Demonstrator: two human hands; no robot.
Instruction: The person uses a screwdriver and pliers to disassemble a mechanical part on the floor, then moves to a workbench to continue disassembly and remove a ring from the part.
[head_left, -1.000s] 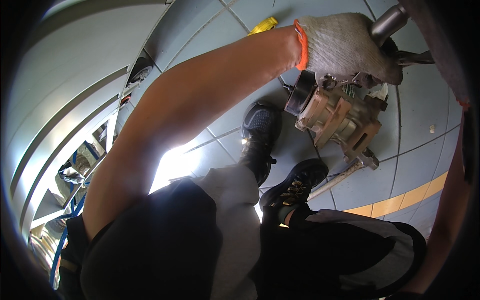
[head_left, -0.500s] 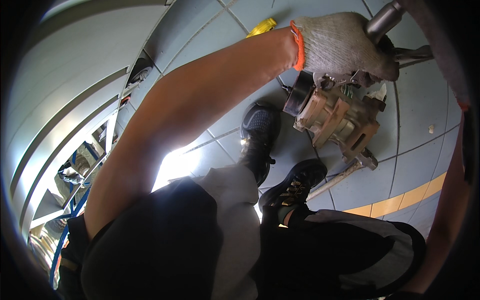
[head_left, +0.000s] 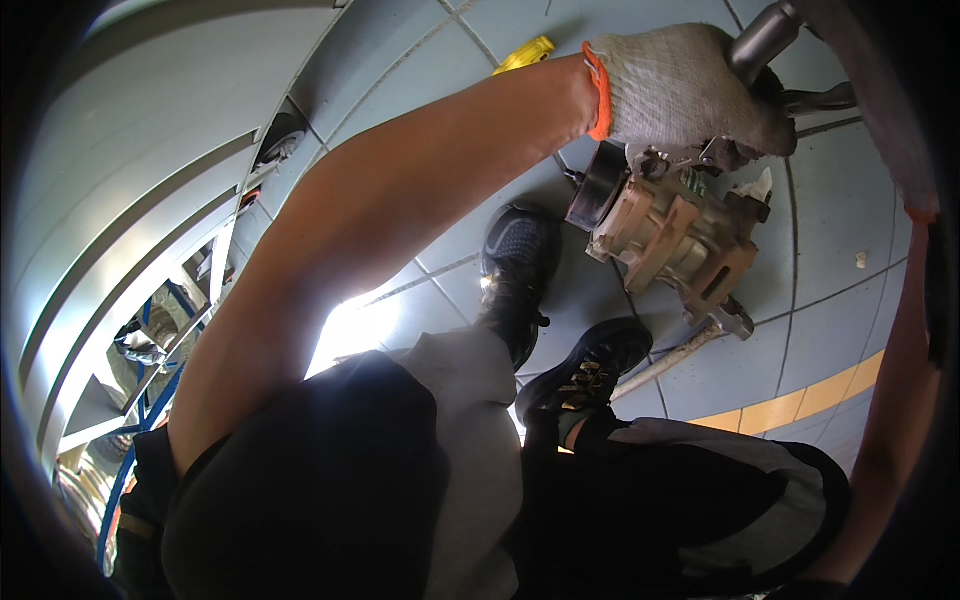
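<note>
My left hand [head_left: 690, 85], in a grey-white knit glove with an orange cuff, reaches to the upper right with its fingers curled closed. A metal cylinder like a deep socket [head_left: 765, 45] enters the grip at the thumb side. Beside the fingertips a metal bar [head_left: 822, 98] sticks out to the right. What lies inside the fist is hidden. Just below it rests a rusty cast-metal assembly [head_left: 675, 235] with a black round part [head_left: 598, 186] at its left end. My right hand [head_left: 900, 110], also gloved, shows darkly at the upper right rim; its fingers are hidden.
A yellow object [head_left: 526, 54] lies on the grey tiled floor [head_left: 835, 210] beyond my left forearm. My black shoes [head_left: 520, 255] stand close to the assembly. A rod [head_left: 665, 362] lies by the right shoe. Pale metal panels and shelving [head_left: 130, 240] line the left side.
My right hand has edged slightly leftward, toward the left hand. The left hand and the metal assembly look almost unmoved.
</note>
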